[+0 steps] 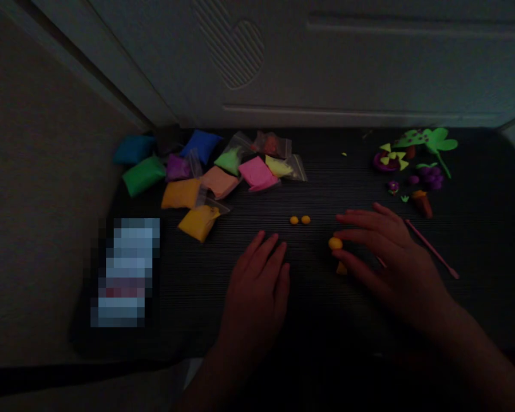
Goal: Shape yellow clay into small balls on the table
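Between the thumb and index finger of my right hand point(381, 252) is a small yellow-orange clay ball point(335, 244). Just below that ball, partly hidden by my thumb, lies a piece of orange clay point(341, 268). My left hand point(260, 283) rests palm down on the dark table, fingers stretched out, holding nothing. Two more orange clay balls, a left one point(294, 220) and a right one point(305, 220), sit side by side beyond my hands. A pink modelling tool point(433, 249) lies to the right, its upper end near my right hand.
Clay packets, among them a yellow packet point(199, 222) and a pink packet point(258, 173), cover the back left. A phone with a blurred screen point(126, 272) lies at the left. Shaped pieces, including purple grapes point(432, 178) and a green flower point(441, 143), stand back right, before a white panel point(347, 68).
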{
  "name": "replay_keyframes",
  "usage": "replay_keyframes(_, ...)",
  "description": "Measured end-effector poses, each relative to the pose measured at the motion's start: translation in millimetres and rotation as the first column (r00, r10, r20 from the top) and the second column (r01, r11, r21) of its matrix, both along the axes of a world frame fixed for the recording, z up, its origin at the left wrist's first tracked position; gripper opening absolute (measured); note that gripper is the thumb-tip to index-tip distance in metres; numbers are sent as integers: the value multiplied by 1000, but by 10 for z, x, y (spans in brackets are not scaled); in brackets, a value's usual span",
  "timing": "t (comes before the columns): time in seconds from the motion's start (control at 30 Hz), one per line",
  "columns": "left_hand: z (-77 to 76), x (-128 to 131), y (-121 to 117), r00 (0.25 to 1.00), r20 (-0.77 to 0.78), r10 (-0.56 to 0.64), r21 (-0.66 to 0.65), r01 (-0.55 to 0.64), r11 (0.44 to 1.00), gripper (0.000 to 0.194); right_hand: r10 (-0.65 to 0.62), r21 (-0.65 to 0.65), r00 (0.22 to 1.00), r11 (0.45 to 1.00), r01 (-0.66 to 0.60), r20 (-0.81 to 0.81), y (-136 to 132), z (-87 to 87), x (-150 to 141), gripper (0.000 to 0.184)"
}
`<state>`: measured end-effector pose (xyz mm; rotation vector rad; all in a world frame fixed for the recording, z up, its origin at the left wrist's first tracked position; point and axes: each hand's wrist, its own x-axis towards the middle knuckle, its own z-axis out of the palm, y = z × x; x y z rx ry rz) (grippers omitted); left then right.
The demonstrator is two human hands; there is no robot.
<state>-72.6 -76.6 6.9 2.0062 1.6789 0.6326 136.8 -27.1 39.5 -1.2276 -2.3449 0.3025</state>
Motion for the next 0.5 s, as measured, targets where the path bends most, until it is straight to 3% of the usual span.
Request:
replay_keyframes(0.07,-57,-23,-142,979,-181,-90,-18,88,996,42,-48,11,999,999,48,-24,-101,-1,57,23)
replay_keyframes(0.13,-92,-16,-289,946,-259,-194,-72,181,981,50,-81,11,995,997,82,-49,-207,-32,108,24)
replay_keyframes(0.23,-57,43,-464,903,-218,-371,-124,352,928,57,-107,21,990,994,109,-87,-362,-97,166,25)
replay_keyframes(0.33,68,68,-553,866,-124,-485,-150,467,872,52,-134,21,983,990,137,-126,-499,-132,223,24)
replay_keyframes(0.43,151,12,-564,862,-118,-493,-140,477,868,43,-175,8,973,984,178,-150,-615,-124,287,24)
replay_keyframes(0.5,127,-22,-547,899,-184,-397,-86,388,918,43,-207,1,967,978,210,-152,-681,-114,320,24)
